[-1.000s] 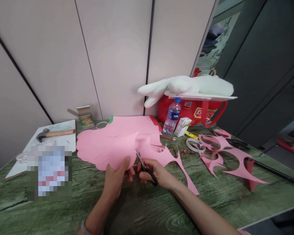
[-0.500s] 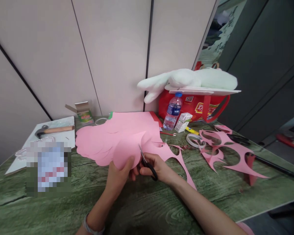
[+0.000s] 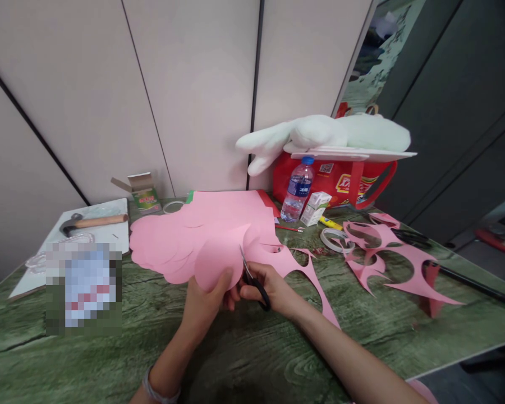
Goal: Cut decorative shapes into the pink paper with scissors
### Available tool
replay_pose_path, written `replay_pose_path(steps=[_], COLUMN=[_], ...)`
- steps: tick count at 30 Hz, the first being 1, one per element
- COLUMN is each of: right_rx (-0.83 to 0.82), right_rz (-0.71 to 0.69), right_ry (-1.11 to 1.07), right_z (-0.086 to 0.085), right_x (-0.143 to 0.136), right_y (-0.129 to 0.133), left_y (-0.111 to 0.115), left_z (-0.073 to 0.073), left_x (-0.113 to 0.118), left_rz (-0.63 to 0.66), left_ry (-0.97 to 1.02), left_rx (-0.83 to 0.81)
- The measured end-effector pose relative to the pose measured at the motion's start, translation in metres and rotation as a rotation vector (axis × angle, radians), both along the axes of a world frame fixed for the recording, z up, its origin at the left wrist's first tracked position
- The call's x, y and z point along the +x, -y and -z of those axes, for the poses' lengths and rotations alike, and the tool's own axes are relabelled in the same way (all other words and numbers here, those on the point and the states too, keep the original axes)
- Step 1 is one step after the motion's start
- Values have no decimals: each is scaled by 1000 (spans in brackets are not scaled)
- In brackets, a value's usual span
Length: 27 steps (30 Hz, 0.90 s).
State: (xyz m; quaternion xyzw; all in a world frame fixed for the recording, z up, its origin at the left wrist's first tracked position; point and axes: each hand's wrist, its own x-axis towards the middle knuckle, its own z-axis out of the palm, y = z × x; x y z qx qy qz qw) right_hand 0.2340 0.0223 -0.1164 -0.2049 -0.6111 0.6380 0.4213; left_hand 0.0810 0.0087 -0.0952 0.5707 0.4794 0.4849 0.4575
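Note:
My left hand [image 3: 208, 292] pinches a pink sheet of paper [image 3: 216, 255] by its lower edge, thumb on top. The sheet's left side is rounded. In my right hand [image 3: 267, 286] is a pair of scissors [image 3: 258, 290] with black handles, its blades pointing up at the paper's right part. A cut strip of the sheet curls up beside the blades. Behind it lie overlapping rounded pink cutouts [image 3: 157, 241] and a stack of pink paper [image 3: 231, 205]. Pink offcuts [image 3: 286, 261] trail to the right of my hands.
At left, a hammer [image 3: 96, 221] rests on a white board [image 3: 120, 241]. A water bottle [image 3: 297, 191], small white box [image 3: 315, 209], tape roll [image 3: 334, 240] and red bag [image 3: 340, 182] stand at the back right. More pink scraps [image 3: 399, 258] lie on the right.
The view has shifted very slightly. Both hands, the scissors and the paper keep almost the same place; the blades look a little closer together.

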Motion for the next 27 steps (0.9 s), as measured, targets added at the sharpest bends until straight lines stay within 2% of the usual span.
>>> replay_pose_path(steps=[9,27], right_rx=[-18,6], right_rz=[-11,-6], right_ry=[-36,-43], right_z=[1,5], right_x=[-3,-2], right_y=[1,-1], left_y=[-3,-3], left_z=[4,3], left_x=[-1,-2], left_rz=[-17,-25], left_ry=[-8,-12], left_rx=[2,-3])
